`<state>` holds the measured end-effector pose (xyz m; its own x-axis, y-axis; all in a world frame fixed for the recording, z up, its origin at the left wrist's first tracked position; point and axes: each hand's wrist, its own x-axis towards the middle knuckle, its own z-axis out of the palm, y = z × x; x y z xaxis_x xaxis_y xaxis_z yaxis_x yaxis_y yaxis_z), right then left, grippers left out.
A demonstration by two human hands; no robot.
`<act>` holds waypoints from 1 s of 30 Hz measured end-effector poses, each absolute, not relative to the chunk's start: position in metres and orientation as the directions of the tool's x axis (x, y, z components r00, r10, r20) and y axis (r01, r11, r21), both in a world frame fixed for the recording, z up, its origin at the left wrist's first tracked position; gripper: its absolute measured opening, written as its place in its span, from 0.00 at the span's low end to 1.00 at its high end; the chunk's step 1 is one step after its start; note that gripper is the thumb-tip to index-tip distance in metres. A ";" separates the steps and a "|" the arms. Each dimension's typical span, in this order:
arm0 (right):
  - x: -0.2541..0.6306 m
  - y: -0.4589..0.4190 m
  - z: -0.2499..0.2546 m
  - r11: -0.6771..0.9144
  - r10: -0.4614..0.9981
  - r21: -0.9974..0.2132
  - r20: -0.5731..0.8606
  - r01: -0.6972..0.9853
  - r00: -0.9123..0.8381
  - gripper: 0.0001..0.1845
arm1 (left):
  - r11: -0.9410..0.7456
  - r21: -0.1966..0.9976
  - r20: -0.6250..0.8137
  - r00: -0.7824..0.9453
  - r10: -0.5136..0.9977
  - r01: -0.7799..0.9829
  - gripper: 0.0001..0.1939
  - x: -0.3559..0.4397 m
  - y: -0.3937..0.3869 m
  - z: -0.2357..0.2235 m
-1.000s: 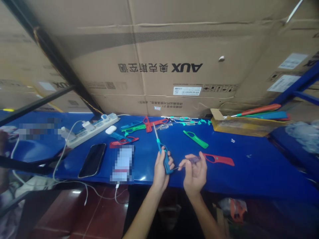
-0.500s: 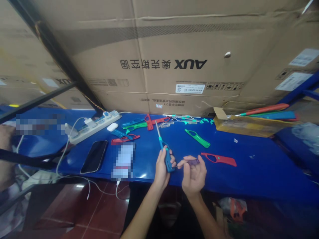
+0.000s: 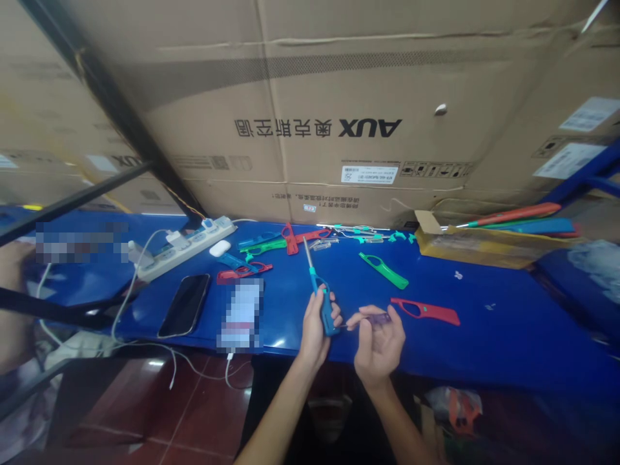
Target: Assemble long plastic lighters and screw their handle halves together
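Observation:
My left hand is closed around the handle of a blue long-necked lighter, whose metal tube points up and away from me. In my right hand is a small screwdriver with a see-through purple handle. Its thin shaft points left at the lower end of the lighter's handle; whether the tip touches is too small to tell. Right of that hand lies a red lighter casing, and beyond it a green casing.
Several coloured casings and metal tubes with teal parts lie at the back of the blue table. A cardboard tray holds lighters. Leftward are two phones, a power strip and cables. Another person's arm shows far left.
My right hand and the screwdriver have shifted very slightly right. The left hand keeps its hold on the lighter, nearly unmoved.

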<state>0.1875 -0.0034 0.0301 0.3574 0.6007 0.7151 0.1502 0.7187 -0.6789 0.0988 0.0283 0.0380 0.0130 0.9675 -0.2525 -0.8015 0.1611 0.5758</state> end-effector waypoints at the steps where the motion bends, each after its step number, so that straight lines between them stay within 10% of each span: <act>1: 0.188 -0.003 0.030 0.718 0.600 -0.679 0.715 0.151 0.359 0.34 | 0.159 0.576 -0.252 0.011 0.968 -0.802 0.18 0.099 0.028 0.038; 30: 0.188 -0.003 0.029 0.733 0.566 -0.643 0.758 0.223 0.324 0.34 | 0.169 0.594 -0.279 -0.004 0.960 -0.786 0.20 0.099 0.028 0.043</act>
<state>0.1878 -0.0026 0.0294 0.3239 0.5661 0.7580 0.2226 0.7331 -0.6426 0.0991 0.0278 0.0426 -0.0044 0.9603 -0.2791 -0.7863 0.1691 0.5943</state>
